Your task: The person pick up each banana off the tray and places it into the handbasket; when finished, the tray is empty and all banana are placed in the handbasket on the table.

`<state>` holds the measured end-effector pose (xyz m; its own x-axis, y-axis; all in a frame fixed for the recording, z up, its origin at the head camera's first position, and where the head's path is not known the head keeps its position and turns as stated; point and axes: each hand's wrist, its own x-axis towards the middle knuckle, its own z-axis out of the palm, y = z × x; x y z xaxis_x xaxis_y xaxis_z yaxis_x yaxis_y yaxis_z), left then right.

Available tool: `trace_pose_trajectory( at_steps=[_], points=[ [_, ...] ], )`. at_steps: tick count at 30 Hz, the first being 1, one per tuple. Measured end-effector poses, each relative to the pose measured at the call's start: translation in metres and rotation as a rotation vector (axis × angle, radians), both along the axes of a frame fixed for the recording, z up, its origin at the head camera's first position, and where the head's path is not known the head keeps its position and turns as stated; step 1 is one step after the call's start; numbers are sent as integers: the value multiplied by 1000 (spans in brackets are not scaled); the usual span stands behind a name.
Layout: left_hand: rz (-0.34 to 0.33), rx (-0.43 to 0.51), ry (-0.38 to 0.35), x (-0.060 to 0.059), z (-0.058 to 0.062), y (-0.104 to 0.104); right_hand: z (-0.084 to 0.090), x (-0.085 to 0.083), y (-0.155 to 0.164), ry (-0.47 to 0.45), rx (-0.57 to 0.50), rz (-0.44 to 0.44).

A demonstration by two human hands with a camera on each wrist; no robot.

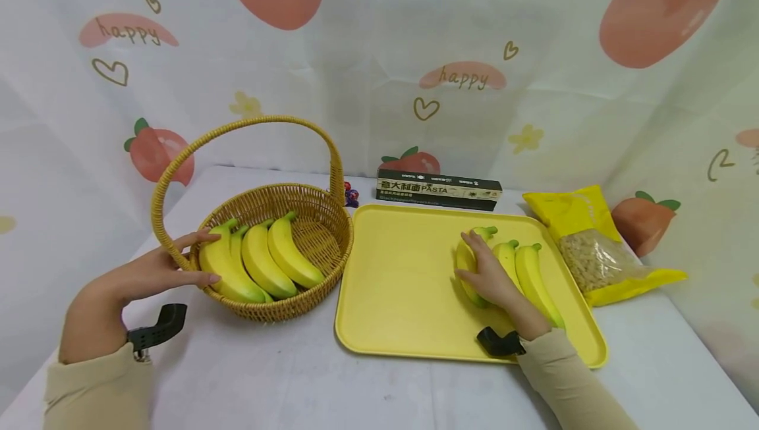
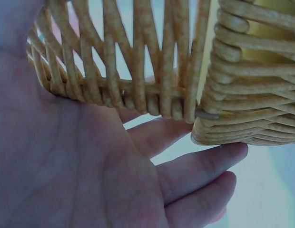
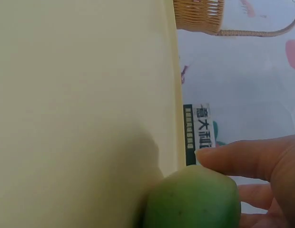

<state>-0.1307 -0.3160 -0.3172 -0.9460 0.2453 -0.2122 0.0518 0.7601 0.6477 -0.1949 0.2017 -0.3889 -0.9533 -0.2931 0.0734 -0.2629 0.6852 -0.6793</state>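
Observation:
My right hand (image 1: 492, 275) grips the leftmost banana (image 1: 464, 260) on the yellow tray (image 1: 403, 285). In the right wrist view the green end of that banana (image 3: 192, 199) shows beside my fingers. Two more bananas lie to its right, the middle one (image 1: 506, 257) partly covered by my hand, the outer one (image 1: 536, 285) by my wrist. My left hand (image 1: 157, 272) rests at the left side of the wicker basket (image 1: 284, 311), thumb and a finger reaching over its rim. Its other fingers extend loosely under the weave in the left wrist view. Several bananas (image 1: 267, 259) lie inside the basket.
A black pasta box (image 1: 439, 189) stands behind the tray. At the tray's right edge leans a yellow bag of pasta (image 1: 593, 252). Small wrapped sweets (image 1: 351, 195) sit behind the basket. The basket's tall handle (image 1: 249, 124) arches over it. A printed cloth hangs behind.

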Motion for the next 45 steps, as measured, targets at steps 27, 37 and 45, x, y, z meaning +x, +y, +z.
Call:
trace_pose_trajectory(
  at_steps=[27, 37, 45],
  points=[
    [-16, 10, 23, -1, -2, -2, -9, -1, 1, -98, -34, 101],
    [-20, 0, 21, 0, 0, -2, -8, 0, 0, -82, -16, 92],
    [-15, 4, 18, -1, 0, 0, -1, -2, -3, -75, -15, 23]
  ],
)
